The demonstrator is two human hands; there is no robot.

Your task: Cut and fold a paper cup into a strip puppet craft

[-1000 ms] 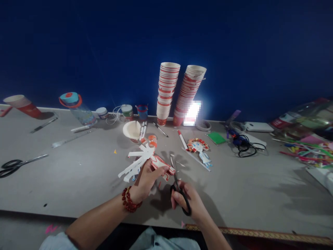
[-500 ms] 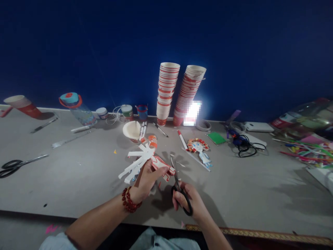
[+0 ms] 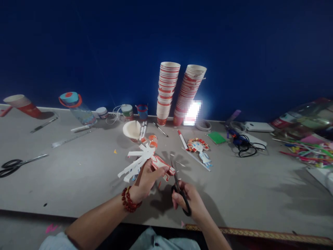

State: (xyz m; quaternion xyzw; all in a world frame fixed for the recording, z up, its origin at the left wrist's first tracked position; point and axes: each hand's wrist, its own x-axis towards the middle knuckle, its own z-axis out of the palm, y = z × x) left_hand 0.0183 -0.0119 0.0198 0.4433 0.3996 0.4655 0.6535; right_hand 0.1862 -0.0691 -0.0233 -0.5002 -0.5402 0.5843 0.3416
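Observation:
My left hand (image 3: pixel 147 178) is closed on a paper cutout figure (image 3: pixel 160 164) with red marker outlines. White paper strips (image 3: pixel 140 157) fan out from the figure's left side. In my right hand (image 3: pixel 189 197) is a pair of black-handled scissors (image 3: pixel 179 185), its blades pointing up and away from me. The blades are beside the figure's right end; whether they touch the paper I cannot tell. A finished-looking paper doll (image 3: pixel 199 147) with a red-and-yellow curled rim and a blue-edged body lies just beyond, to the right. Small paper scraps (image 3: pixel 180 164) lie near the blades.
Two tall stacks of paper cups (image 3: pixel 164 93) stand against the blue wall. A cut cup (image 3: pixel 131 130), markers (image 3: pixel 182 139) and a water bottle (image 3: pixel 79 109) are behind my hands. Other scissors (image 3: pixel 20 165) lie far left; a glue gun (image 3: pixel 235 137) and colourful sticks (image 3: pixel 309 152) lie right.
The scissors' handles have drawn closer together, and the blades look slightly more closed. The figure and my left hand have stayed almost in place.

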